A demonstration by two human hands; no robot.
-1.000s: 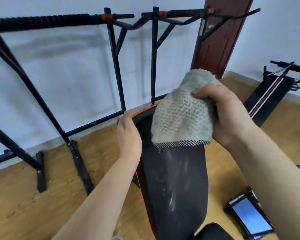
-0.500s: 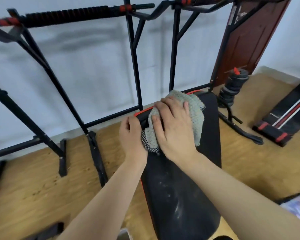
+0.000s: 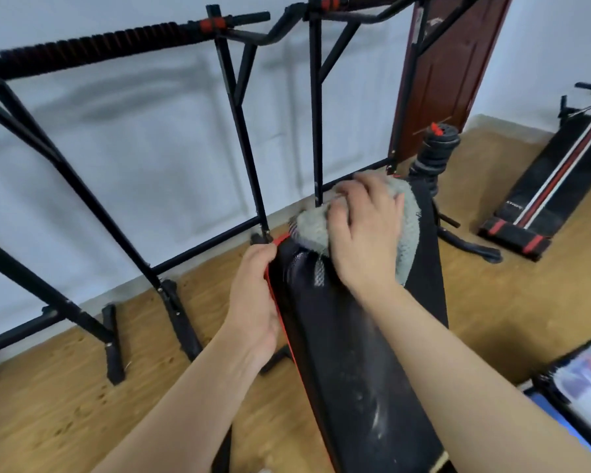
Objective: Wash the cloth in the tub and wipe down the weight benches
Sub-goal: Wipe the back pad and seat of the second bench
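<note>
Right hand: we had our right hand flat on top of the grey-green knitted cloth, palm down, fingers spread a little and pressing it into the pad.
Cloth: it sat bunched at the far end of the long black padded weight bench with red edge piping, up at 12 o'clock from our arms, spilling out past the hand towards 3 o'clock and 9 o'clock; a dark mesh-edged corner hung just under the palm.
Left hand: our left hand gripped the bench's edge at 9 o'clock, fingers curled together around the red piping, thumb hidden; how tight, we could not tell.
Bench: the pad ran from 6 o'clock up to 12 o'clock, tilted, with pale dusty streaks down its near half.
Frame: a black steel pull-up frame with red collars stood against the white wall at 11 o'clock, its feet on the wooden floor.
Weights: a stack of black dumbbell plates with a red cap stood just beyond the bench at 1 o'clock, in front of the dark red door.
Second bench: a black sit-up board with red and white stripes lay well apart at 2 o'clock.
Corner: something dark-framed with a blue patch sat at 4 o'clock, too blurred to name.
</note>
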